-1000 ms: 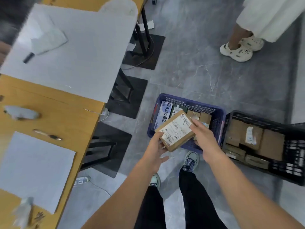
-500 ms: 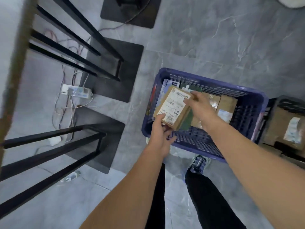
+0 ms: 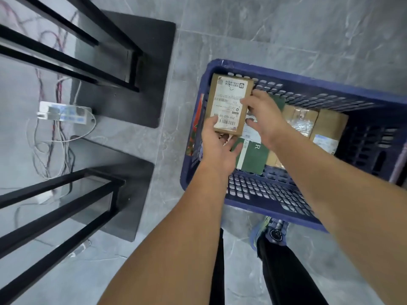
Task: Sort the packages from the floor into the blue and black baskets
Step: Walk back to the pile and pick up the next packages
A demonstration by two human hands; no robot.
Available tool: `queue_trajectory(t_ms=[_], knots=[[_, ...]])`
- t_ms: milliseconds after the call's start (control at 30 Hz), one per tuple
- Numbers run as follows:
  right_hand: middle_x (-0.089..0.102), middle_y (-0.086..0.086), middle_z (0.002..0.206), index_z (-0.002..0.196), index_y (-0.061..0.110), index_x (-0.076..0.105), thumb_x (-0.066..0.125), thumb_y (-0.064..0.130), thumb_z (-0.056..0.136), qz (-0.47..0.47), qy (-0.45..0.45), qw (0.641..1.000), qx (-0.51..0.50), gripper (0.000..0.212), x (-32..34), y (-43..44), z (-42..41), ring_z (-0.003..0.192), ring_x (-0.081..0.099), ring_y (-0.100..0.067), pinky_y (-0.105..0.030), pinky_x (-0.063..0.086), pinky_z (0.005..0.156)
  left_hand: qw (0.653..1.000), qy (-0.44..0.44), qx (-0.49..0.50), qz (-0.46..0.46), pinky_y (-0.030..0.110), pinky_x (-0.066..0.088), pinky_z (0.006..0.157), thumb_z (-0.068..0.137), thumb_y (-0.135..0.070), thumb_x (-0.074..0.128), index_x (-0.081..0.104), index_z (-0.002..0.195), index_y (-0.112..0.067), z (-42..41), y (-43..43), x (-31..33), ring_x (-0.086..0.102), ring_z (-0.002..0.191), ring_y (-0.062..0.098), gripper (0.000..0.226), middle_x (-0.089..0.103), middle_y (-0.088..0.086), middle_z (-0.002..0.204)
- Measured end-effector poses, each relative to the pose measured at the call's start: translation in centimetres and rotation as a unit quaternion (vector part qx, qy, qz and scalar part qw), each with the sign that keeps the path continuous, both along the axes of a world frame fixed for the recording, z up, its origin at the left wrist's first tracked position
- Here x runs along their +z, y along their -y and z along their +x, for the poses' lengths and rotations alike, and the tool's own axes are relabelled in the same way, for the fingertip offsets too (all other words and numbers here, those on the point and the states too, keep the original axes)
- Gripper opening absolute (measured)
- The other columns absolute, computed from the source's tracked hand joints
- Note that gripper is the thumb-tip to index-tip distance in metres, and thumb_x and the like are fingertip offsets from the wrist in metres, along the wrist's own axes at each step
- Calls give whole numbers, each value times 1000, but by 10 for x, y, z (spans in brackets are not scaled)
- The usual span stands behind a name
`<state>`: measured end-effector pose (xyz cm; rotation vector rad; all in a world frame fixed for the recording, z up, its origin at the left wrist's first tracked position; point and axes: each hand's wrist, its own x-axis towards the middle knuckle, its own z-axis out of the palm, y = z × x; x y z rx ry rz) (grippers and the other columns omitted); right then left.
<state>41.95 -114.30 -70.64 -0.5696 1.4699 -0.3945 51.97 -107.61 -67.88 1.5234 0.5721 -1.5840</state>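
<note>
We look straight down at our two bare arms reaching from the bottom of the frame into a blue basket [image 3: 308, 81] that sits on a grey floor [image 3: 286, 29] in the right half of the picture. Both hands grip a brown box [image 3: 229, 95] with a white printed label, held inside the basket's upper left corner, close to the far and left walls. We cannot tell whether it rests on anything beneath it. The left hand [image 3: 217, 148] holds the near end, thumb pressed on the label and fingers curled underneath. The right hand [image 3: 266, 119] holds the right edge, fingers bent round it. Below the box, just right of the left hand, lies a green packet [image 3: 251, 157]. Further right in the basket lie more brown parcels [image 3: 330, 124], one wrapped in clear film. The near part of the basket's mesh bottom is bare. In the left half of the frame stand black metal frames [image 3: 66, 62] on dark base plates. Between them lie a white power strip [image 3: 63, 113] and loose cables. At bottom centre we see dark trouser legs and one shoe [image 3: 275, 232] just below the basket's near rim.
</note>
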Motion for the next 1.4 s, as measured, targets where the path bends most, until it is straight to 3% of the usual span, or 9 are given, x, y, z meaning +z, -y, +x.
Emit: queue_trajectory(t_ms=[167, 433, 567, 700, 833, 967, 1167, 1333, 1400], knots=[[76, 10, 120, 129, 24, 66, 55, 9, 99, -12, 24, 999, 18, 35, -2, -16, 1, 110, 71, -8, -30, 54, 94, 999, 22, 25, -10, 38, 44, 97, 96, -43, 57, 67, 130, -20, -9, 1, 2, 61, 108, 20, 43, 68, 4, 118], [76, 14, 121, 126, 28, 68, 54, 15, 101, -2, 36, 999, 26, 32, 6, -13, -3, 120, 65, -10, -40, 44, 112, 999, 11, -30, 3, 47, 39, 116, 99, -48, 52, 65, 130, -20, 3, 1, 5, 58, 120, 18, 44, 64, 6, 130], [72, 17, 120, 117, 33, 66, 56, 19, 102, 8, 39, 999, 33, 22, 23, -15, -9, 117, 59, -1, -40, 36, 119, 998, 22, -49, 40, 48, 42, 112, 99, -48, 55, 60, 104, -26, 4, -3, 25, 55, 116, 18, 22, 58, 3, 112], [47, 10, 158, 157, 24, 42, 64, 27, 100, 14, 45, 999, -5, 62, 59, -22, -20, 142, 45, -8, -38, 33, 124, 993, 43, -111, 21, 49, 45, 111, 100, -52, 53, 57, 131, -21, 1, -10, 67, 56, 127, 20, 44, 60, 4, 131], [45, 8, 159, 159, 24, 38, 67, 37, 96, -14, 56, 996, -67, 71, 125, -28, -47, 142, 45, -8, -37, 36, 122, 975, 92, -196, -44, 43, 48, 104, 101, -50, 53, 55, 143, -23, -10, -1, 135, 58, 128, 13, 50, 59, -1, 142], [44, 9, 161, 160, 25, 38, 64, 47, 85, -58, 69, 989, -120, 82, 219, -32, -84, 146, 42, -7, -34, 37, 120, 947, 131, -273, -110, 43, 47, 110, 103, -47, 55, 62, 131, -31, -33, 17, 226, 58, 128, 8, 33, 60, -6, 142], [35, 5, 167, 163, 21, 32, 53, 33, 108, -139, 51, 976, -158, 60, 361, -48, -146, 150, 38, -11, -31, 35, 118, 892, 148, -365, -221, 39, 46, 105, 104, -43, 55, 61, 130, -31, -82, 34, 356, 55, 131, 5, 29, 58, -10, 145], [41, 15, 159, 163, 21, 34, 51, 32, 109, -193, 40, 955, -221, 58, 461, -80, -188, 138, 43, 1, -35, 32, 125, 848, 130, -424, -291, 35, 49, 99, 85, -57, 65, 54, 146, -27, -130, 30, 444, 55, 131, 3, 68, 57, -12, 145], [38, 11, 164, 162, 22, 36, 52, 32, 108, -215, 28, 941, -261, 57, 495, -96, -202, 142, 39, 0, -36, 31, 125, 827, 110, -452, -314, 37, 49, 101, 92, -55, 66, 54, 147, -27, -150, 24, 474, 55, 133, 3, 63, 56, -12, 147]])
